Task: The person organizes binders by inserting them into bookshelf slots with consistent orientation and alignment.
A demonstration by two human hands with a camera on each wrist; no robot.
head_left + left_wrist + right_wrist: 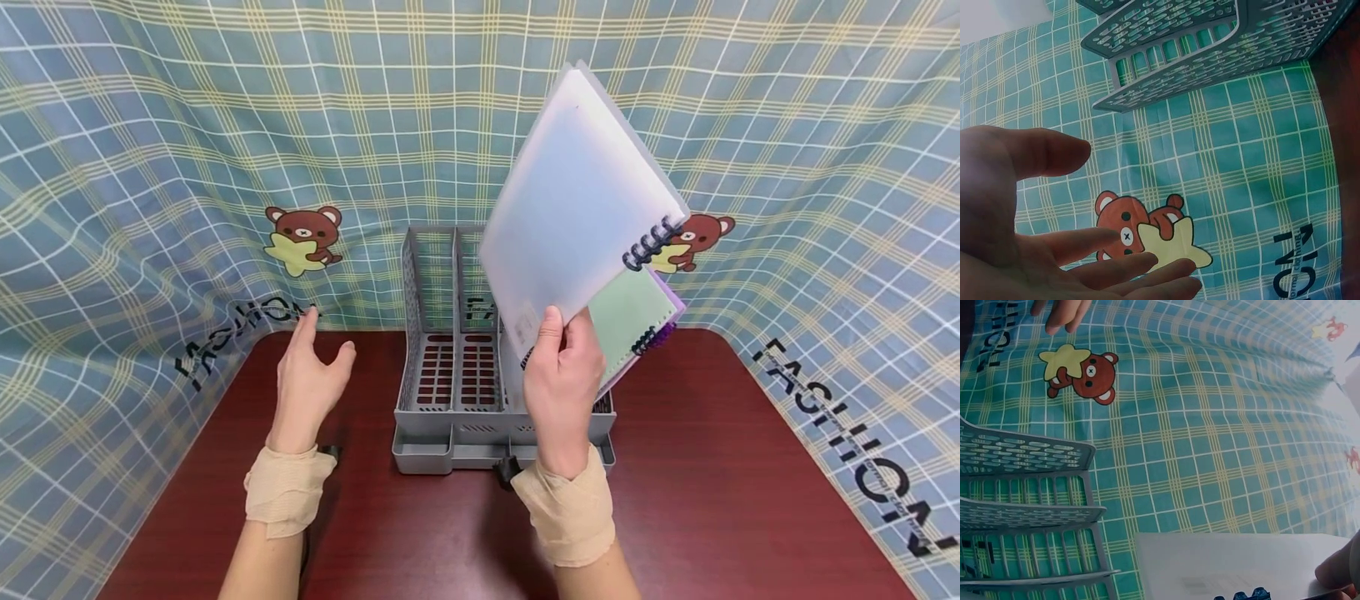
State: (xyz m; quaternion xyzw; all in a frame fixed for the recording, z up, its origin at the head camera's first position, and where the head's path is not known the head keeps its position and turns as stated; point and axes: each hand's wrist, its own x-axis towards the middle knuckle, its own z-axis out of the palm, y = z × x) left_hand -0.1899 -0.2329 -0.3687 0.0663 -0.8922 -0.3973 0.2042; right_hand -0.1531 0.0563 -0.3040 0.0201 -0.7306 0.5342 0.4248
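Observation:
My right hand [562,387] pinches the lower corner of a translucent white loose-leaf notebook [566,192] with black binding rings, thumb on its front cover. The notebook is held up and tilted in front of a grey desktop file rack [427,425]. In the right wrist view, part of the notebook [1197,559] shows along the bottom edge. Behind the right hand, a green ring-bound notebook [626,317] and a purple one lean at the rack's right side; their lower parts are hidden. My left hand [309,379] hangs left of the rack, fingers extended, thumb apart, holding nothing.
The rack has upright perforated dividers [455,317] and a row of shallow front trays [423,454]. It stands on a dark red table [697,467]. A checked cloth [375,125] with printed bears surrounds the table at the back and sides.

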